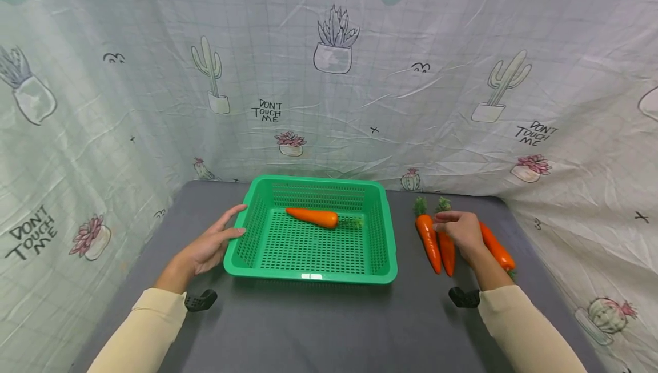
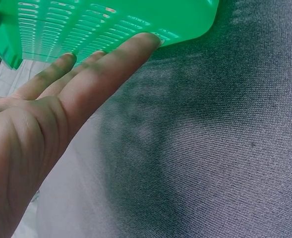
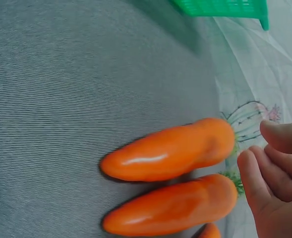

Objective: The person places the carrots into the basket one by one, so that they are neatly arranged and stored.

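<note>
A green plastic basket (image 1: 313, 276) with slotted walls holds one orange carrot (image 1: 311, 216) with a leafy top. My left hand (image 1: 213, 244) rests against the basket's left wall, its fingers fairly straight, as the left wrist view also shows. To the basket's right, a carrot (image 1: 428, 241) and a second carrot (image 1: 446, 254) lie side by side. Over the leafy end of the second one hovers my right hand (image 1: 461, 233); in the right wrist view its thumb and fingers are apart with nothing between them. Another carrot (image 1: 497, 247) lies beyond that hand, partly hidden.
Grey cloth covers the table (image 1: 319, 327). A pale curtain (image 1: 334, 121) printed with cactus drawings hangs behind the table and along both sides. Each wrist wears a black device (image 1: 201, 301).
</note>
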{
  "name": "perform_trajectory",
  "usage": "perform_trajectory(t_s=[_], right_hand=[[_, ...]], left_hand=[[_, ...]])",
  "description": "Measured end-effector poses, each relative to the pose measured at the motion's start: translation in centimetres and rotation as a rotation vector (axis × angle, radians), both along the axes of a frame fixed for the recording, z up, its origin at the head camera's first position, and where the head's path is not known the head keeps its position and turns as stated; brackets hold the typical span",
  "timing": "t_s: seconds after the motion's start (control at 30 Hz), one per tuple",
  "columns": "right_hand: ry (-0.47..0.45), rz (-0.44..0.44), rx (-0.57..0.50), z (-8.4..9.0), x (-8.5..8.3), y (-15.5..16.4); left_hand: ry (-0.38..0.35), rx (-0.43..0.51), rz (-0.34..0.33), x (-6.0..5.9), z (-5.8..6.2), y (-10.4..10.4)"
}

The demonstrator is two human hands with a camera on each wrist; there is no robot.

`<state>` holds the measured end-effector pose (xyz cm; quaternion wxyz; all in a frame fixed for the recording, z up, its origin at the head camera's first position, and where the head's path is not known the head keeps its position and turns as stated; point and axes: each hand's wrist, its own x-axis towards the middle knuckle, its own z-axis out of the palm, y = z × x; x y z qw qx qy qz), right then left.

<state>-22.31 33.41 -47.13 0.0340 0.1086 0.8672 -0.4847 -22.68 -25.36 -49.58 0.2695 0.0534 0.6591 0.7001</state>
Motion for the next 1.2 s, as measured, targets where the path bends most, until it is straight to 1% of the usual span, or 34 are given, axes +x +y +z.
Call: perform_trajectory(t_s=[0.1,0.3,0.53,0.77,1.0,1.2], right_hand=[[-0.012,-0.013,0.011,-0.3,0.2,-0.1],[-0.024,-0.031,-0.038,-0.7,0.4,-0.5],[-0.007,-0.056,-0.054,-1.0,0.4,-0.9],[-0.004,-0.036,-0.012,-1.3,0.2,-1.1],[-0.01,-0.008,-0.001,-1.6,-0.2,-1.4],[-0.036,0.04,0.034,-1.8,-0.7,-1.6]], left_hand=[[0.0,-0.002,0.005,0.0,0.1,0.1],[0.0,0.0,0.009,0.0,0.1,0.1],[0.002,-0.005,0.007,-0.1,0.0,0.1],[0.002,-0.006,0.007,-0.1,0.0,0.1],[-0.001,0.001,0.007,-0.1,0.0,0.2],[-0.004,-0.005,0.005,-0.1,0.0,0.1]])
